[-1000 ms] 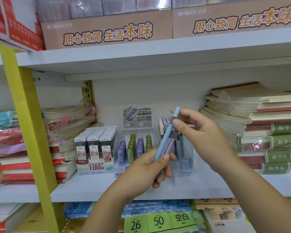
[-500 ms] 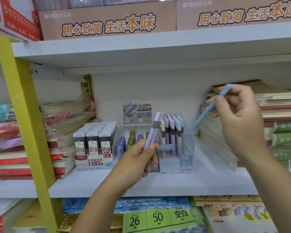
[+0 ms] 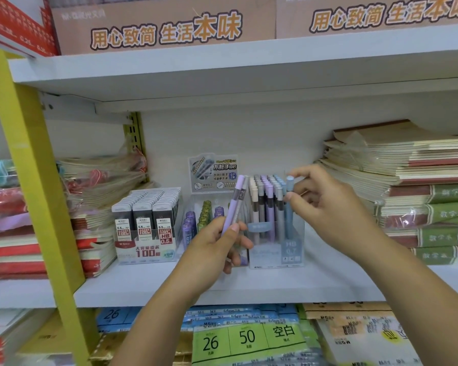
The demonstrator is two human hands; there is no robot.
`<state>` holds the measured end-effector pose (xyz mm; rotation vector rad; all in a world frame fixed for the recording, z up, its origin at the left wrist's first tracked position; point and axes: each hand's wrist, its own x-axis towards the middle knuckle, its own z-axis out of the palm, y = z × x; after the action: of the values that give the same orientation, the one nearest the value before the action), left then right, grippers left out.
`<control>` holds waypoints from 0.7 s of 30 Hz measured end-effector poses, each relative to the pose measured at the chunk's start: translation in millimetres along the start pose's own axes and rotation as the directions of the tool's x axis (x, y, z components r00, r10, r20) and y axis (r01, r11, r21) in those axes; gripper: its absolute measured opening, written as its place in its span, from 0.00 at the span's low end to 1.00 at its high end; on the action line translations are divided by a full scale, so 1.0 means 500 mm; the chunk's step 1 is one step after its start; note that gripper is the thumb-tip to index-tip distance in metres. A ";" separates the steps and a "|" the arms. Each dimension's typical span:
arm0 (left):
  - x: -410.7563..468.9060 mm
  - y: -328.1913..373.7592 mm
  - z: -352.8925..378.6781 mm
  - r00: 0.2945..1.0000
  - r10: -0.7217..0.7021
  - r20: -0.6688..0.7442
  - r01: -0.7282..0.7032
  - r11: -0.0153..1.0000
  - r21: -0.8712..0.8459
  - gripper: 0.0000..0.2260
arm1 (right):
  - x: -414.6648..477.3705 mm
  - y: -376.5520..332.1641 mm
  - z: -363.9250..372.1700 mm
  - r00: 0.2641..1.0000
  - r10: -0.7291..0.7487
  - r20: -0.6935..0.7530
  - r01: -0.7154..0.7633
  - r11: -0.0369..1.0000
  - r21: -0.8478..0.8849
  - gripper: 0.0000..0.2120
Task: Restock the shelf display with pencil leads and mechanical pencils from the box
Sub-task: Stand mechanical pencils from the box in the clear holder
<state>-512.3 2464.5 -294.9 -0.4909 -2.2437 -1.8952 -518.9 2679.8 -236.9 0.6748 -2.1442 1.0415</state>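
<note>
- The right hand [image 3: 333, 207] has come back from the notebooks side to the clear pencil box [image 3: 275, 256]. The blue pencil [image 3: 289, 219], tilted in the air half a second ago, now stands upright at the right front corner of the box.
- At far left, wrapped notebook packs [image 3: 98, 186] lie behind the yellow post [image 3: 29, 167].
- On the white shelf [image 3: 143, 283] stands a carton of 0.5 HB lead cases [image 3: 146, 225], and just beside it a display of purple and green lead tubes [image 3: 200, 220].
- The left hand [image 3: 214, 249] grips a purple pencil [image 3: 232, 207] and a grey pencil [image 3: 240, 200] together, ends pointing up, in front of the tubes.
- The right hand pinches the upper part of the blue pencil between thumb and fingers.
- At far right is a tall stack of notebooks [image 3: 421, 194].
</note>
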 end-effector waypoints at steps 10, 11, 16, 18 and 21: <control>0.000 0.000 -0.002 1.000 -0.015 0.000 0.015 1.000 0.009 0.10 | 0.003 0.036 0.020 0.995 0.033 -0.097 -0.032 0.999 0.012 0.12; 0.000 0.000 -0.001 1.000 -0.015 0.000 0.015 1.000 0.009 0.10 | 0.003 0.036 0.022 0.993 0.032 -0.116 -0.030 0.999 0.018 0.12; -0.001 0.004 0.000 1.000 -0.025 0.010 0.025 1.000 0.009 0.10 | 0.001 0.039 0.029 0.982 0.058 -0.180 -0.052 0.998 0.038 0.13; -0.003 0.006 0.000 0.999 -0.034 0.018 0.034 0.999 -0.008 0.11 | -0.001 0.042 0.033 0.984 0.059 -0.166 -0.063 0.998 -0.019 0.12; -0.006 0.012 -0.001 0.999 -0.036 0.040 0.039 0.997 -0.062 0.11 | 0.001 0.048 0.034 0.991 0.057 -0.124 -0.077 0.984 -0.159 0.12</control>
<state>-507.3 2464.3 -290.0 -0.5023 -2.2385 -1.9966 -541.3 2678.9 -256.1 0.4543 -2.1322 0.9050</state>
